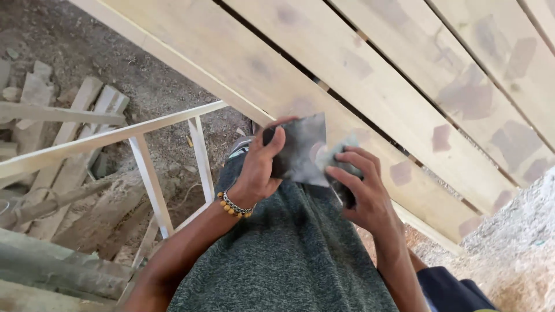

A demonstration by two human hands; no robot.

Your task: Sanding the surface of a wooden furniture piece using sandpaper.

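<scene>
Sandpaper sheet (303,151), dark grey and creased, sits between both hands above the person's lap, just in front of pale wooden slats (370,86) with patched spots. Left hand (261,170), wearing a beaded bracelet (234,205), pinches its left edge, thumb on top; right hand (361,185) curls closed around the right edge.

The person wears a mottled grey-green knit garment (289,254), bare forearms, and a beaded bracelet with chain (234,206) at the left wrist.
</scene>
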